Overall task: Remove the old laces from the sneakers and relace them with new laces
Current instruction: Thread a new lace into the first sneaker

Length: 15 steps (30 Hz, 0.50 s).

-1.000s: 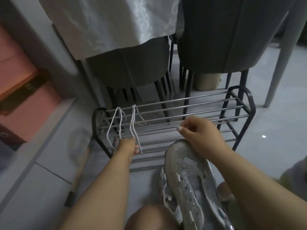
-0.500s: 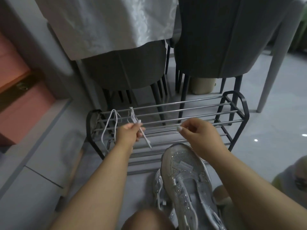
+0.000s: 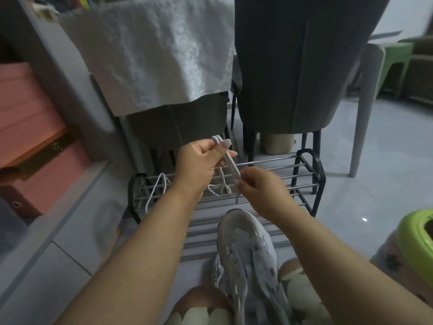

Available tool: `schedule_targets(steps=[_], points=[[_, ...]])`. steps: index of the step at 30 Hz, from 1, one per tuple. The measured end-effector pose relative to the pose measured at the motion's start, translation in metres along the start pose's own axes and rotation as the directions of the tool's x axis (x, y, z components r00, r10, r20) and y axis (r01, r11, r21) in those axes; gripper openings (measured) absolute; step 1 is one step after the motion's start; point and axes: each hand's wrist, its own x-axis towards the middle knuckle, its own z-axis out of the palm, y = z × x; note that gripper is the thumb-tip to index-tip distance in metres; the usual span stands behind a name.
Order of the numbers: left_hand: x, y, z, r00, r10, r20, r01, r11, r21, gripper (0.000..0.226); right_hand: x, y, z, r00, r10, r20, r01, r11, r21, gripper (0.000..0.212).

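Your left hand (image 3: 199, 160) pinches a folded white lace (image 3: 230, 164) above the shoe rack (image 3: 307, 170); your right hand (image 3: 262, 188) grips its lower end. Sneaker (image 3: 248, 249) lies below, laceless.

The left hand (image 3: 199, 165) pinches a folded white lace (image 3: 230, 161) above the metal shoe rack (image 3: 307, 165), and the right hand (image 3: 262, 188) grips its lower end (that end is blurred). Another white lace (image 3: 155, 191) hangs over the rack's left rails. A pale sneaker (image 3: 248, 249) lies nearer, toe toward the rack.
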Motion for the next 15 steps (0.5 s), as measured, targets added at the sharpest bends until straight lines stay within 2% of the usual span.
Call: schedule_targets(steps=[4, 5, 7, 10, 12, 15], points=[[-0.010, 0.009, 0.004, 0.999, 0.018, -0.026, -0.015, 0.995, 0.098, 0.023, -0.014, 0.003, -0.015, 0.998, -0.041, 0.050, 0.043, 0.998, -0.043, 0.025], [-0.011, 0.011, 0.003, 0.999, 0.017, -0.046, -0.011, 0.994, 0.111, 0.023, -0.018, 0.005, -0.018, 0.998, -0.023, 0.063, 0.023, 1.000, -0.010, 0.025], [-0.012, 0.014, 0.000, 0.996, -0.023, -0.087, 0.029, 0.997, 0.069, 0.025, -0.027, 0.010, -0.026, 0.993, 0.080, 0.083, -0.097, 0.965, 0.242, 0.022], [-0.015, 0.018, -0.005, 0.985, -0.126, -0.115, 0.114, 0.988, -0.108, 0.029, -0.037, 0.016, -0.035, 0.972, 0.200, 0.122, -0.232, 0.741, 0.630, 0.015], [-0.025, 0.019, -0.004, 0.975, -0.199, -0.103, 0.175, 0.963, -0.205, 0.029, -0.042, 0.020, -0.038, 0.967, 0.211, 0.143, -0.246, 0.628, 0.738, 0.014], [-0.047, 0.012, 0.004, 0.951, -0.307, -0.032, 0.292, 0.926, -0.239, 0.025, -0.048, 0.023, -0.038, 0.969, 0.179, 0.172, -0.242, 0.524, 0.817, 0.007]])
